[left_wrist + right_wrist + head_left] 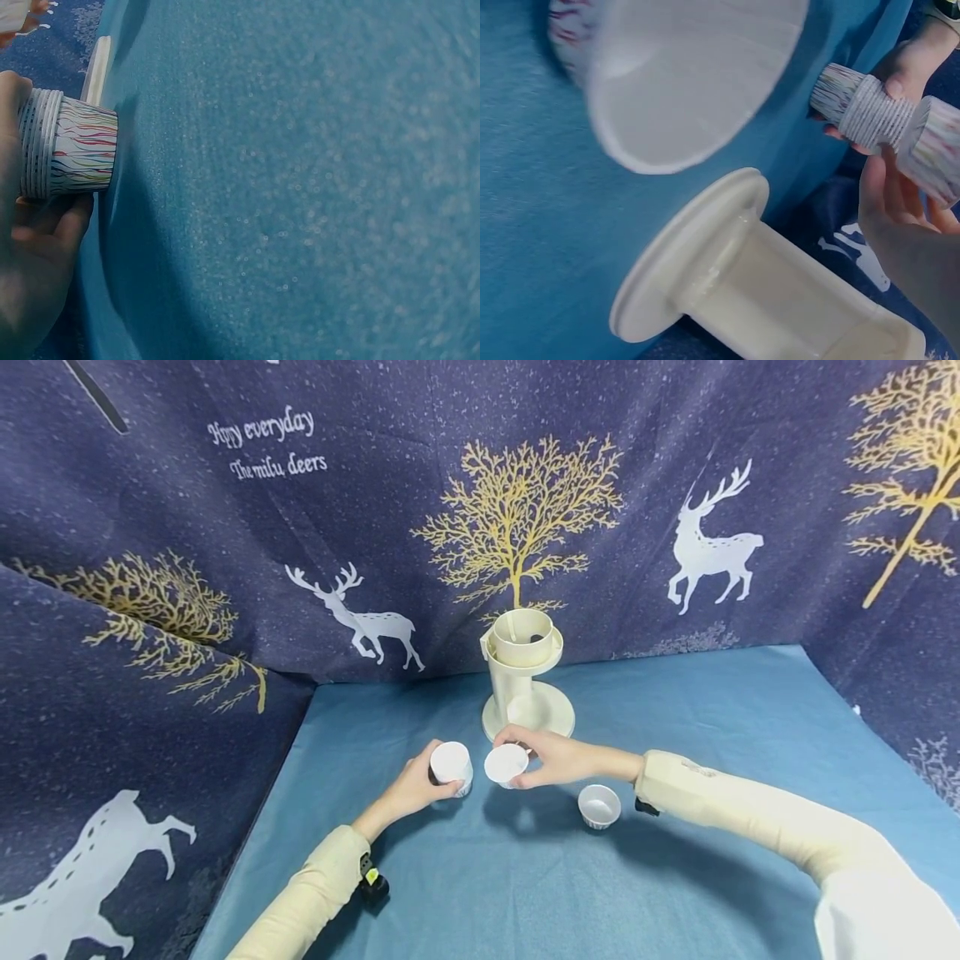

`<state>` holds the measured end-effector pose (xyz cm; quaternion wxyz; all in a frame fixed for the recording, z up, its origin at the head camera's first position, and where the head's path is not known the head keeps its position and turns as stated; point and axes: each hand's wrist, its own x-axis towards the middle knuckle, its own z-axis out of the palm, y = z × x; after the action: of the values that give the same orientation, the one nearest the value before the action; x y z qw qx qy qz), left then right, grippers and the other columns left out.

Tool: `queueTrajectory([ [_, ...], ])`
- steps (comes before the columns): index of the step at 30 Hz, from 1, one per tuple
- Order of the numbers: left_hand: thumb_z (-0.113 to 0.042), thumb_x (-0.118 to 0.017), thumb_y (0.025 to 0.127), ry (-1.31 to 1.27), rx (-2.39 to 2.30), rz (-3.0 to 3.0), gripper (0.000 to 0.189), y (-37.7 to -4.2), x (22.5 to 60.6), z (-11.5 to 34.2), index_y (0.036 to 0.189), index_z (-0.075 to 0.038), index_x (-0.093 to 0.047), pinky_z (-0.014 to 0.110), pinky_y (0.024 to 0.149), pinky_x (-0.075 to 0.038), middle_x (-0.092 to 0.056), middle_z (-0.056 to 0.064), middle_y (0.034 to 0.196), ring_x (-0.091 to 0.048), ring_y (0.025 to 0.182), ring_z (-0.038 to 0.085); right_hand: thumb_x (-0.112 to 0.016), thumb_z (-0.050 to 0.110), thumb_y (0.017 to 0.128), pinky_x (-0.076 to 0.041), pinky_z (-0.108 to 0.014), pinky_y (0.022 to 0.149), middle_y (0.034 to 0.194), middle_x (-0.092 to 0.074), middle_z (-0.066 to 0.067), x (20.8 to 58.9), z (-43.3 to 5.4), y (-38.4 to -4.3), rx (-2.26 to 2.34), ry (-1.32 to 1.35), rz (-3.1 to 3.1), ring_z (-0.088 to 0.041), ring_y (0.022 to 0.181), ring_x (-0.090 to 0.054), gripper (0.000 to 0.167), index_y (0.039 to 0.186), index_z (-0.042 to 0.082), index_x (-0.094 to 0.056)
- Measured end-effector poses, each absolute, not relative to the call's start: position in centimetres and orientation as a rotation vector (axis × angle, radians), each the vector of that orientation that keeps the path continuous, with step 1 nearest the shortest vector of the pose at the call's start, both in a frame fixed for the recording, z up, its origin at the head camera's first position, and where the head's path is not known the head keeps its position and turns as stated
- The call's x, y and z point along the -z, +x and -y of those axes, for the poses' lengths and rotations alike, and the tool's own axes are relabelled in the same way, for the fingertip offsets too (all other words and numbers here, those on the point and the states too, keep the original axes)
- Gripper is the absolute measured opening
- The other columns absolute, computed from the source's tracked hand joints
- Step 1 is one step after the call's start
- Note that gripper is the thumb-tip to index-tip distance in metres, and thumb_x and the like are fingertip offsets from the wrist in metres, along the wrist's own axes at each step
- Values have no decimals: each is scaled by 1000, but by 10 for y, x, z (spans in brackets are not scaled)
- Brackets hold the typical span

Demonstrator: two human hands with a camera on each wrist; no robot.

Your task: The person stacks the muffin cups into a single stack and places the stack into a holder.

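My left hand (412,783) grips a nested stack of white paper baking cups (452,763) from its left side. Coloured wavy lines run down the outside of the stack (86,146) in the left wrist view, and its several rims lie close together. Just to the right, my right hand (557,759) pinches a white baking cup (506,764) by its side, thumb in front and fingers behind. In the right wrist view this cup (934,150) is apart from the lone cup and close to the stack. That lone baking cup (599,807) stands upright on the table, below the right wrist.
Behind the hands stands a cream plastic stand (519,652) with a round base and a ring-shaped open top. A blue cloth (675,710) covers the table. Dark blue curtains (450,410) with deer and trees hang at the back and sides.
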<state>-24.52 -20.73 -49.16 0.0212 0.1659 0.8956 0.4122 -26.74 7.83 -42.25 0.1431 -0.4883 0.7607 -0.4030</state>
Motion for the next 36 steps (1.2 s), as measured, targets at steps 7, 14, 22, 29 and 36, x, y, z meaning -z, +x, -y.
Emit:
queueTrajectory([
  [7,-23,-80,79,516,-1283,-2778,53,-245,493,208,122,-11,-50,37,85,-51,-65,7,115,-63,102,20,-68,16,88,-54,-45,85,124,-57,-11,420,-68,-270,1189,-1392,-2211,-20,103,-58,47,129,6,-48],
  [14,-21,-79,80,547,-1291,-2768,52,-245,493,208,122,-11,-50,33,81,-51,-65,6,114,-63,98,17,-68,17,88,-55,-41,80,118,-60,-9,415,-58,-272,1229,-1368,-2240,-15,95,-60,49,132,8,-49],
  [22,-21,-77,82,547,-1283,-2753,54,-245,493,208,126,-12,-48,31,79,-51,-63,8,116,-63,98,18,-69,20,90,-56,-31,78,126,-59,-8,414,-47,-276,1239,-1426,-2260,-10,89,-64,54,138,8,-47],
  [29,-19,-77,81,550,-1294,-2749,53,-247,493,208,125,-12,-48,33,82,-51,-64,8,116,-63,101,19,-67,19,92,-56,-27,78,131,-59,-9,414,-39,-279,1240,-1459,-2219,-9,88,-64,58,143,6,-43],
  [36,-20,-76,82,559,-1299,-2739,54,-246,494,209,127,-12,-46,32,81,-51,-64,8,116,-64,101,19,-64,18,94,-54,-25,80,131,-59,-12,416,-33,-281,1195,-1445,-2207,-13,91,-65,59,144,1,-39],
])
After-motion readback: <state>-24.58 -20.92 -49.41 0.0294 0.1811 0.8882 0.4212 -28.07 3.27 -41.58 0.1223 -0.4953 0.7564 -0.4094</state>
